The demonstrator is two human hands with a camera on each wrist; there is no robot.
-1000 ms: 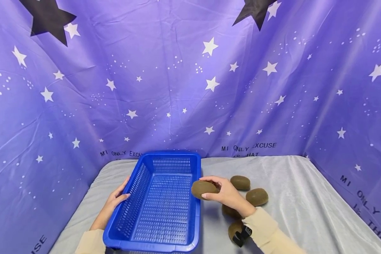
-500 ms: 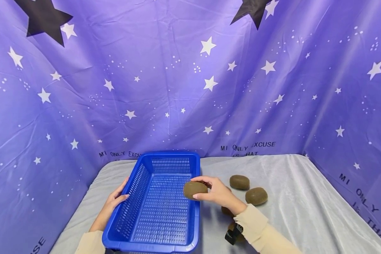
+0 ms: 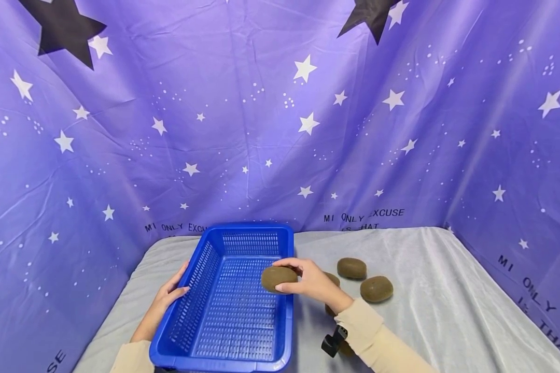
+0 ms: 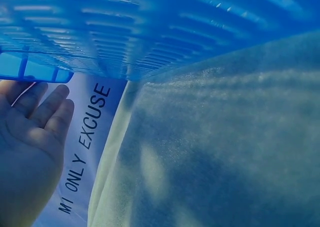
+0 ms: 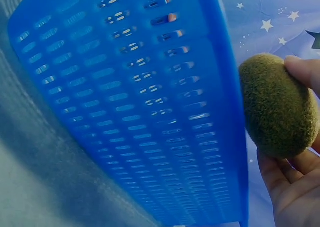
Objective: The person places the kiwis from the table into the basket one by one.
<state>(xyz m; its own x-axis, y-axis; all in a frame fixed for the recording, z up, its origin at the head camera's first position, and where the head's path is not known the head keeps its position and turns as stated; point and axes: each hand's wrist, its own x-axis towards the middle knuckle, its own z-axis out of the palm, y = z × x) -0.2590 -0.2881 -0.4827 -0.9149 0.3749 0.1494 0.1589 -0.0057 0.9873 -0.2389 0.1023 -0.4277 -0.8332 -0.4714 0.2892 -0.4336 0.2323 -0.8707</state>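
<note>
A brown, fuzzy kiwi (image 3: 273, 280) is gripped between the thumb and fingers of my right hand (image 3: 310, 282). In the head view it is over the right side of a blue plastic basket (image 3: 287, 326), just inside the rim. The right wrist view shows the same kiwi (image 5: 275, 107) beside the basket's upper edge, with fingers beneath and at its far end. My left hand (image 3: 162, 303) holds the basket's left rim, thumb over the edge. From the left wrist, the fingers of that hand (image 4: 35, 137) reach up to the rim's underside. The visible basket floor is bare.
Several more kiwis lie right of the basket on the grey cloth (image 3: 429, 311): one at the back (image 3: 352, 268), another farther right (image 3: 376, 289), others partly hidden by my right arm. A purple star-print curtain (image 3: 242, 129) surrounds the table's back and sides.
My right hand has carried the kiwi leftward, from the basket's right rim to over its inside. The left hand keeps its hold on the rim.
</note>
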